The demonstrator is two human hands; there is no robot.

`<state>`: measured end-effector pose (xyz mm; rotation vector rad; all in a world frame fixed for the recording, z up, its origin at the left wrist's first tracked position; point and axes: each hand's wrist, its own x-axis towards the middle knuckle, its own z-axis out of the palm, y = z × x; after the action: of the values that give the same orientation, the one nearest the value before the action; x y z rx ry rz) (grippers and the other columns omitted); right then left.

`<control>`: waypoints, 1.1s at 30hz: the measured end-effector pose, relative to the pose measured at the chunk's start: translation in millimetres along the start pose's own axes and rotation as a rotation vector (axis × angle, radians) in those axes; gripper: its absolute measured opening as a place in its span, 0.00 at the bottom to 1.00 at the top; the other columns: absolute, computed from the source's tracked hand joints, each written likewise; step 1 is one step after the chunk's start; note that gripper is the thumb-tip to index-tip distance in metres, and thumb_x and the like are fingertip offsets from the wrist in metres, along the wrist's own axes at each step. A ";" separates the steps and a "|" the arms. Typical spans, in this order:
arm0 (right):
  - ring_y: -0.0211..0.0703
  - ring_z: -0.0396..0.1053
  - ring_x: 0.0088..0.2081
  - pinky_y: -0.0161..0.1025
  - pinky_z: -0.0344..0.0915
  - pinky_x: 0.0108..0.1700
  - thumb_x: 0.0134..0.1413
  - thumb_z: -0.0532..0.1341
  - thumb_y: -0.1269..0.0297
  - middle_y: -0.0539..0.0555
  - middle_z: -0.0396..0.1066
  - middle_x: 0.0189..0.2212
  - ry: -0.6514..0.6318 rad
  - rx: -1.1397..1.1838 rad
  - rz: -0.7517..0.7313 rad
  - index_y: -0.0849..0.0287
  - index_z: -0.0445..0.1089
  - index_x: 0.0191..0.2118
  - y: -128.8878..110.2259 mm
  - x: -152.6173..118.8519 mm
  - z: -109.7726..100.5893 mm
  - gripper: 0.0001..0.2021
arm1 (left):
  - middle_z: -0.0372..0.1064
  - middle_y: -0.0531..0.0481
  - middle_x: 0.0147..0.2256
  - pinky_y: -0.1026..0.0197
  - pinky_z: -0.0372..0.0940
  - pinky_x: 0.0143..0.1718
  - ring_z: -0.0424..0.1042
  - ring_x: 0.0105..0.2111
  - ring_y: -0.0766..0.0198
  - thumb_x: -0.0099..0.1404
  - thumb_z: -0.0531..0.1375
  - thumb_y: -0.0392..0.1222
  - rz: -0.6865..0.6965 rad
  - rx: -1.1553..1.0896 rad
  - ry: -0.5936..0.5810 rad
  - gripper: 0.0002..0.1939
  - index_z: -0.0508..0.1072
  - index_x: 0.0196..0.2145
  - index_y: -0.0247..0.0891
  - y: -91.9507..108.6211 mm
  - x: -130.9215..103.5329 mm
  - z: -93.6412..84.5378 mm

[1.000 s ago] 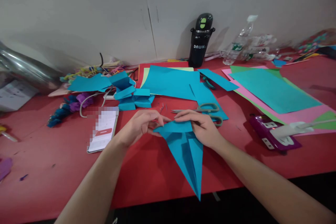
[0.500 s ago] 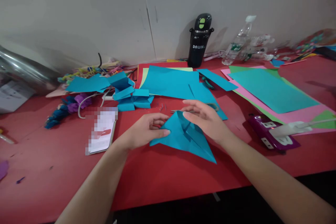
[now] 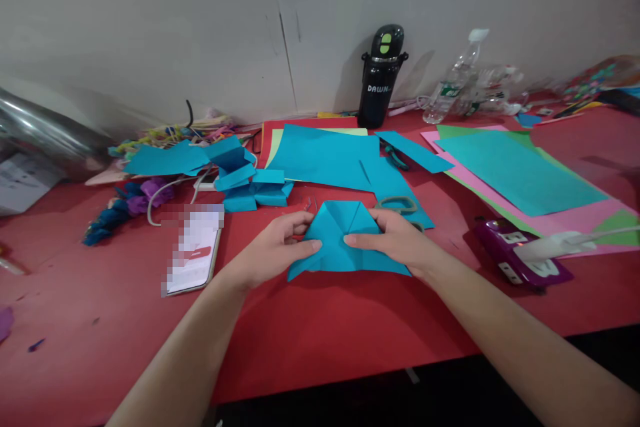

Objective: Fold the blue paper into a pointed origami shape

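L hand (image 3: 273, 247) & R hand (image 3: 403, 240) w/ grip clamped on folded blue paper (image 3: 334, 227).

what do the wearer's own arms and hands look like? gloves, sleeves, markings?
Left hand and right hand: ungloved. Left forearm and right forearm: bare, tapering toward the wrist, no sleeves in frame. No watch, bracelet, cable or marking visible; some fingers hidden.

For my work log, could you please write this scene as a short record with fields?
Left hand: grips folded blue paper
Right hand: grips the same paper, thumb near its middle
Scissors: behind the paper, partly hidden
Phone: on the red table, left of the hands
Purple power strip: right of the hands, plug inserted
Black bottle: upright at the back
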<state>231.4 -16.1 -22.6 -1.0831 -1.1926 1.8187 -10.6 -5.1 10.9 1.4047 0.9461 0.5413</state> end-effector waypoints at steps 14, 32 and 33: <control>0.49 0.79 0.40 0.52 0.76 0.48 0.44 0.74 0.58 0.55 0.81 0.39 -0.006 0.036 0.048 0.57 0.78 0.41 1.5 1.0 2.4 0.18 | 0.77 0.42 0.45 0.49 0.74 0.43 0.77 0.43 0.51 0.63 0.66 0.47 0.074 0.029 0.072 0.16 0.75 0.47 0.39 -7.6 3.4 10.7; 0.50 0.78 0.40 0.53 0.75 0.49 0.48 0.73 0.55 0.56 0.80 0.40 -0.004 0.047 0.061 0.57 0.77 0.42 2.7 2.2 2.5 0.17 | 0.77 0.42 0.44 0.47 0.73 0.45 0.77 0.44 0.50 0.61 0.68 0.48 0.020 0.029 0.060 0.19 0.74 0.47 0.37 -9.1 4.3 7.0; 0.50 0.78 0.40 0.53 0.75 0.49 0.48 0.72 0.55 0.55 0.80 0.40 -0.003 0.044 0.059 0.57 0.77 0.42 2.7 2.2 2.5 0.16 | 0.77 0.42 0.44 0.47 0.73 0.45 0.77 0.44 0.50 0.61 0.67 0.48 0.020 0.035 0.062 0.19 0.74 0.46 0.37 -8.9 3.9 7.1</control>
<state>228.0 -16.0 -25.1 -1.1011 -1.1276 1.8837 -4.5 -7.3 0.7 1.4370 0.9959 0.5892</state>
